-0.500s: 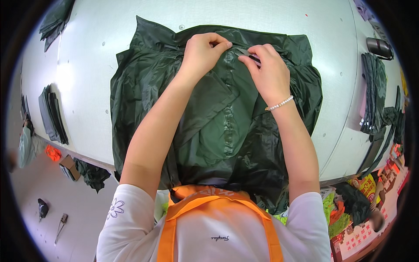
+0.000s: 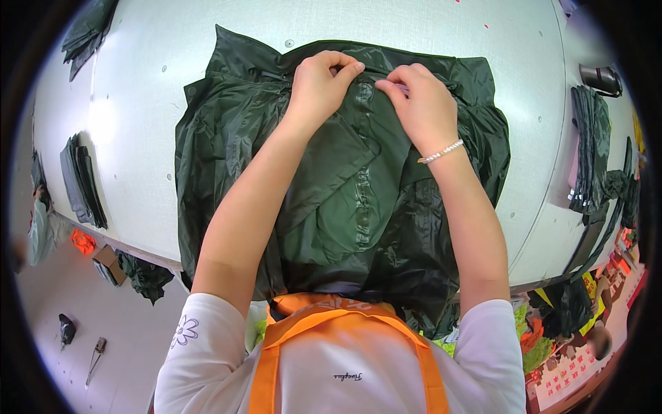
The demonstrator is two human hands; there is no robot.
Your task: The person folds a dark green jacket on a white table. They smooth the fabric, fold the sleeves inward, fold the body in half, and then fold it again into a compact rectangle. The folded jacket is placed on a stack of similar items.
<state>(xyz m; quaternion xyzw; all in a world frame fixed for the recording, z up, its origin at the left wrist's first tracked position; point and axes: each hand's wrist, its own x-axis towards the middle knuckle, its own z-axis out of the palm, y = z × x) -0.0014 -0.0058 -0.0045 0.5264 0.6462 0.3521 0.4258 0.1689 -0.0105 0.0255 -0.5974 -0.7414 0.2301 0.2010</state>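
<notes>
Dark green garment (image 2: 338,214) between left fingers (image 2: 354,68), beneath right fingers (image 2: 389,88)

Garment (image 2: 331,200): on the table (image 2: 138,183), centre, reaching the near edge.
Left hand (image 2: 322,81): at the garment's far part, left of the right hand (image 2: 424,103).
Bracelet (image 2: 441,152): around the right wrist.
Stack (image 2: 83,181): on the table, left of the garment.
Pile (image 2: 88,26): behind the stack.
Bundle (image 2: 591,145): right of the garment.
Flask (image 2: 601,81): just behind the bundle.
Box (image 2: 110,265): left, beyond the table's near edge.
</notes>
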